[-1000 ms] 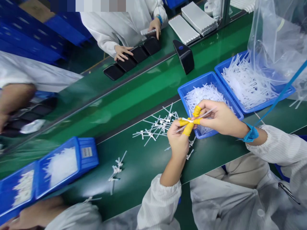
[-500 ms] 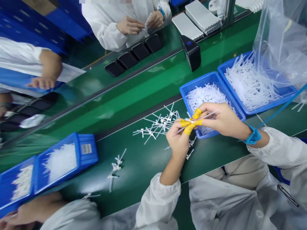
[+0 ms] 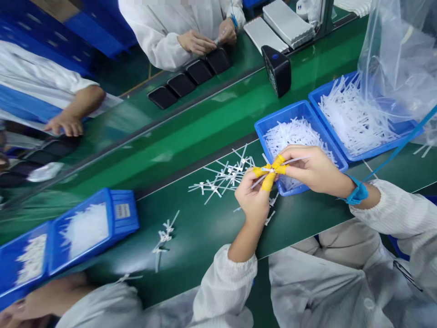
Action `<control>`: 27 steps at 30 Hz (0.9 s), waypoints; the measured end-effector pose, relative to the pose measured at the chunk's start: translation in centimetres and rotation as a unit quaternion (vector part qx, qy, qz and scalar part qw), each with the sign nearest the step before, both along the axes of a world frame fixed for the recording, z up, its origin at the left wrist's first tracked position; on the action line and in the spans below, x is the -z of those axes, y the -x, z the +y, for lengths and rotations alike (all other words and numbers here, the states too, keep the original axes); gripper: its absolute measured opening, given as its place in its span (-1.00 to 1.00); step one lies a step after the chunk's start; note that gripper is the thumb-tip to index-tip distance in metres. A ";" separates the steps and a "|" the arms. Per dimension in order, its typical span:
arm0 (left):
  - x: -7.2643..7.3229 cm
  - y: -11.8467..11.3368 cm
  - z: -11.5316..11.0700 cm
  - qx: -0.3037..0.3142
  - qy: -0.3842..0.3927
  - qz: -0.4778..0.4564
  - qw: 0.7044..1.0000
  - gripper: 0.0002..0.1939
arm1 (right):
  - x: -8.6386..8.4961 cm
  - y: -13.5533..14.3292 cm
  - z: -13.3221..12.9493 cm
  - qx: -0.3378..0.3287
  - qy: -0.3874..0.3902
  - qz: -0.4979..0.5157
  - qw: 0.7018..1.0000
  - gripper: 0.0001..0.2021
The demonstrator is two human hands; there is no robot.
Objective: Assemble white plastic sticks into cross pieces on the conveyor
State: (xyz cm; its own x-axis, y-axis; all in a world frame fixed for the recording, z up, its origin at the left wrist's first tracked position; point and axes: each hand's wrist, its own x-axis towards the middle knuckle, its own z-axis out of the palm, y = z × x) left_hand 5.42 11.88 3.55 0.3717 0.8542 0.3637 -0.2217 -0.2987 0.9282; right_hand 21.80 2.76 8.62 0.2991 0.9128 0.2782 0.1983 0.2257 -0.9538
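Yellow tape or covers wrap the fingertips of both my hands. My left hand (image 3: 253, 196) and my right hand (image 3: 312, 169) meet fingertip to fingertip, pinching thin white plastic strips (image 3: 296, 159) that cross between them. One strip end sticks out over the right fingers and another points down past the left. Just behind my hands is a blue bin of loose white strips (image 3: 293, 132), partly covered by my right hand. To the left lies a pile of crossed strip pieces (image 3: 232, 173) with small white centres. A few similar pieces (image 3: 164, 237) lie farther left.
A second blue bin (image 3: 362, 157) stands at right beneath a clear plastic bag (image 3: 399, 68). More blue bins (image 3: 124, 212) are at left beside another person's arm. Across the green conveyor (image 3: 205, 109), co-workers' hands are near black cases (image 3: 182, 85). A black clock-like box (image 3: 278, 70) stands at the belt.
My hands stay together, with small finger shifts around the strips. Across the belt, one co-worker's hands moved lower toward the black cases, and another's arm shifted right.
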 end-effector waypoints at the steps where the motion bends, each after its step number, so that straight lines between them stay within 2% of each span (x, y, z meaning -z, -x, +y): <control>1: 0.0 -0.1 0.0 -0.003 -0.007 -0.003 1.000 -0.74 | 0.0 0.0 0.0 -0.002 -0.003 -0.002 1.000 -0.90; 8: 0.5 0.0 -0.3 0.004 -0.021 -0.019 1.000 -0.80 | -0.2 0.0 -0.3 0.007 -0.030 -0.066 0.997 -0.90; 13: 0.8 0.0 0.0 -0.008 -0.050 -0.011 0.999 -0.78 | -0.1 -0.1 -0.3 0.013 -0.020 -0.100 0.995 -0.87; 17: 0.7 0.0 0.3 -0.013 -0.068 0.000 0.998 -0.77 | 0.0 0.0 0.0 -0.003 -0.006 -0.029 1.000 -0.92; 21: 0.4 -0.1 0.4 -0.026 -0.132 0.003 0.991 -0.83 | -0.2 0.1 0.1 -0.030 -0.007 0.062 0.998 -0.89; 27: 0.5 -0.2 0.6 0.002 -0.160 0.000 0.987 -0.86 | 0.0 0.1 0.1 0.005 0.004 0.018 1.000 -0.93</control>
